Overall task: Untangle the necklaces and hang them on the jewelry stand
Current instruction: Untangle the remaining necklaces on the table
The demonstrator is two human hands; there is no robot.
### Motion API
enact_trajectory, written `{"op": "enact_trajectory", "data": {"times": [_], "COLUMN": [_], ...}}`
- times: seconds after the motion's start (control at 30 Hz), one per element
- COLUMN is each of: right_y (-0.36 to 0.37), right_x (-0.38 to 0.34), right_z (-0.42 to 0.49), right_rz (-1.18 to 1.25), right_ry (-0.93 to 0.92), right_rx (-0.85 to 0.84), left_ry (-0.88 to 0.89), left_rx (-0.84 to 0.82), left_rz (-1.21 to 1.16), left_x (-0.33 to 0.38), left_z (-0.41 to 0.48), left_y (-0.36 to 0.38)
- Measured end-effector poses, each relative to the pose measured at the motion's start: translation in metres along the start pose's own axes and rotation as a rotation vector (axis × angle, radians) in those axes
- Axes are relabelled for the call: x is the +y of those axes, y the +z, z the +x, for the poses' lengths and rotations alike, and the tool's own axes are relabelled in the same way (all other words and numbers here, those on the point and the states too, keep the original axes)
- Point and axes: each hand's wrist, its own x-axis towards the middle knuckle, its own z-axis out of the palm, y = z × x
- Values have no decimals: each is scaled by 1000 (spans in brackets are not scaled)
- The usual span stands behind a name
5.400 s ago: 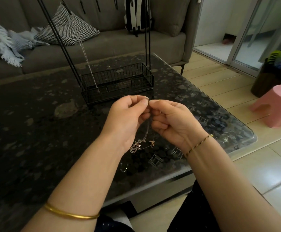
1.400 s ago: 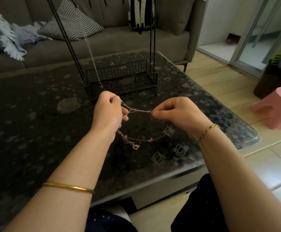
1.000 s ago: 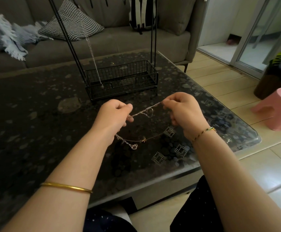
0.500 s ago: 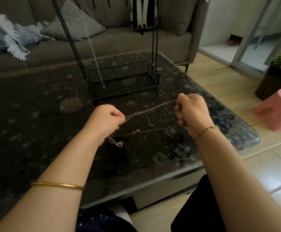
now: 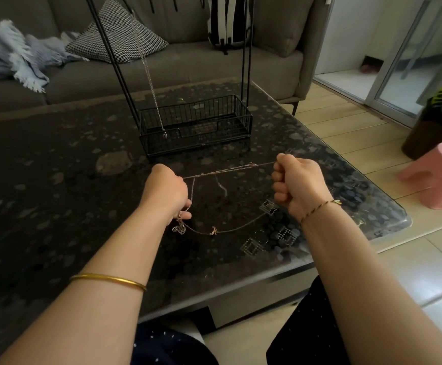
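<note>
My left hand (image 5: 166, 192) and my right hand (image 5: 297, 184) each grip an end of thin tangled necklaces (image 5: 225, 171), pulled taut between them above the dark table (image 5: 56, 185). A looser rose-gold chain (image 5: 214, 230) with small pendants sags below, from my left fingers toward my right wrist. Short loose ends dangle from the taut strand. The black wire jewelry stand (image 5: 196, 127) with a basket base stands just beyond my hands. One silver chain (image 5: 150, 75) hangs from it into the basket's left side.
A grey sofa (image 5: 188, 61) with a checked cushion (image 5: 117, 40) and a blue blanket (image 5: 12, 59) runs behind the table. A pink stool (image 5: 435, 175) stands on the tiled floor at the right. The table's glass edge lies close to my knees.
My hands have drawn apart, from touching over a bunched tangle to a wide spread. The chains now stretch in a taut line, with the rose-gold chain hanging lower.
</note>
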Motion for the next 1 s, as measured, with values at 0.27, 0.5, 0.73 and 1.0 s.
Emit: {"op": "enact_trajectory", "data": {"times": [0.27, 0.5, 0.73, 1.0], "right_y": [-9, -5, 0, 2], "right_x": [-2, 1, 4, 8], "right_z": [-6, -5, -4, 0], "right_rz": [-402, -518, -472, -393], "right_ry": [-66, -122, -111, -136], "right_rx": [-107, -161, -191, -236], "left_ry": [-81, -64, 311, 448], "left_rx": [107, 79, 44, -426], "left_rz": [-110, 74, 663, 277], "left_x": [8, 7, 2, 9], "left_z": [2, 5, -2, -14], "left_y": [-9, -8, -1, 26]}}
